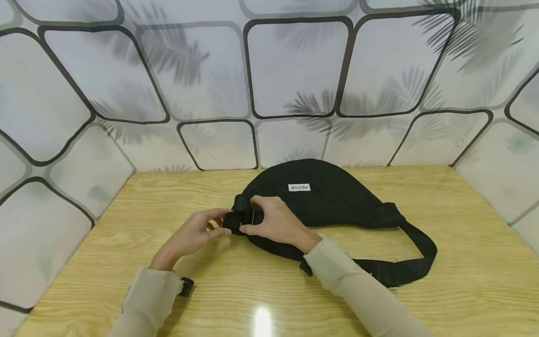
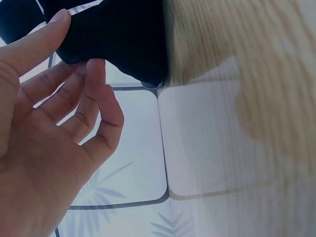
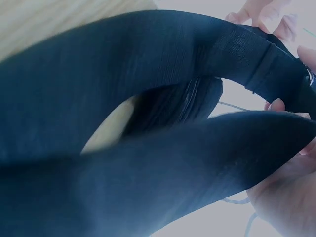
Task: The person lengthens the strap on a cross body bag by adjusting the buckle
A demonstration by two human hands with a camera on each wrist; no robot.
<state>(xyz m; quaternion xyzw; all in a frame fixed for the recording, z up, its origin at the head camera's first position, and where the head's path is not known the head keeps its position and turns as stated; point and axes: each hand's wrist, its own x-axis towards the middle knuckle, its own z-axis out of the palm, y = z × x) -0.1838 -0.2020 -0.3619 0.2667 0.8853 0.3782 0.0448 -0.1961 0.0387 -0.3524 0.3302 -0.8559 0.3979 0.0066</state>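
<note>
A black waist bag [image 1: 324, 206] with a small white label [image 1: 299, 187] lies on the table, its strap [image 1: 425, 252] looping out to the right. At its left end, my left hand [image 1: 195, 234] pinches the bunched black strap between thumb and fingers. Close beside it, my right hand [image 1: 275, 220] grips the same strap end, where a thin pale edge shows between thumb and forefinger. In the left wrist view, the left thumb and fingertips meet the dark fabric [image 2: 116, 34]. Wide strap bands [image 3: 128, 54] fill the right wrist view and partly cover the right hand [image 3: 289, 182].
The bag lies on a light wood-grain table [image 1: 105, 271]. A patterned cloth wall [image 1: 294, 70] with dark outlines and leaf prints closes off the back and both sides. A small black piece [image 1: 186, 286] shows at the left sleeve, another [image 1: 306, 268] near the right sleeve.
</note>
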